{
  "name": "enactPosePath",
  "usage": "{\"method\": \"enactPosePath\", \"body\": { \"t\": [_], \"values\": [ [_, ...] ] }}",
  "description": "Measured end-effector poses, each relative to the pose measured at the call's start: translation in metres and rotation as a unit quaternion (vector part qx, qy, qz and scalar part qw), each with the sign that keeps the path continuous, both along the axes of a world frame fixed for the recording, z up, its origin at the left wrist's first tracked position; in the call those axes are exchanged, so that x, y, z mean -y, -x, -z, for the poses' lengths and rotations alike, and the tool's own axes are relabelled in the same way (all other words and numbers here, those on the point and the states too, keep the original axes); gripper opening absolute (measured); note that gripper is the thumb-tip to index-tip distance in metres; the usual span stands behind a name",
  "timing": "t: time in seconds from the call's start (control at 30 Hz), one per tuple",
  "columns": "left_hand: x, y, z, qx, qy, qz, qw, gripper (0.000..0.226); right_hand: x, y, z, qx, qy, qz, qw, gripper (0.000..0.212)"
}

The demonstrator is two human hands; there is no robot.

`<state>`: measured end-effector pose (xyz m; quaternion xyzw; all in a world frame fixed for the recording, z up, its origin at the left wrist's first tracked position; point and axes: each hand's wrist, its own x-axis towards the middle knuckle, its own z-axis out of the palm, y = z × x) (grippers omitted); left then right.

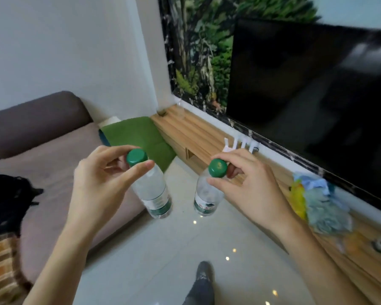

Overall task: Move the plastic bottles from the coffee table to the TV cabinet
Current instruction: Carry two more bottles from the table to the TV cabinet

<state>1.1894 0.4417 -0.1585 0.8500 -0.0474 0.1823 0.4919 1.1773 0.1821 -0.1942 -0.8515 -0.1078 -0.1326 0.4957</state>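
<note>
Two clear plastic bottles with green caps hang in the air over the tiled floor. My left hand [99, 181] pinches the left bottle [151, 190] by its cap. My right hand [249, 183] pinches the right bottle [207, 194] by its cap. Both bottles hang upright with green-and-white labels near their bases. The wooden TV cabinet [198, 137] runs along the wall to the right, just beyond my right hand. The coffee table is out of view.
A large black TV [317, 89] hangs above the cabinet. A blue and yellow cloth heap [317, 208] and white hooks [240, 144] lie on the cabinet top. A brown sofa [42, 155] with a green cushion [139, 137] stands at left. My foot [204, 274] is on the floor.
</note>
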Motion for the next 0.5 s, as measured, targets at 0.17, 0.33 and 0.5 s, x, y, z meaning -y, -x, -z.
{"method": "enactPosePath", "body": {
  "t": [0.17, 0.33, 0.5],
  "values": [
    [0.076, -0.067, 0.014, 0.010, -0.019, 0.121, 0.992, 0.026, 0.062, -0.020, 0.003, -0.017, 0.010, 0.100, 0.995, 0.033],
    [0.151, -0.123, 0.025, 0.000, -0.039, 0.247, 0.968, 0.029, 0.125, -0.034, 0.000, -0.045, 0.040, 0.193, 0.979, 0.031],
    [0.234, -0.163, 0.040, -0.005, -0.061, 0.365, 0.929, 0.024, 0.186, -0.027, 0.007, -0.067, 0.052, 0.286, 0.955, 0.033]
  ]
}}
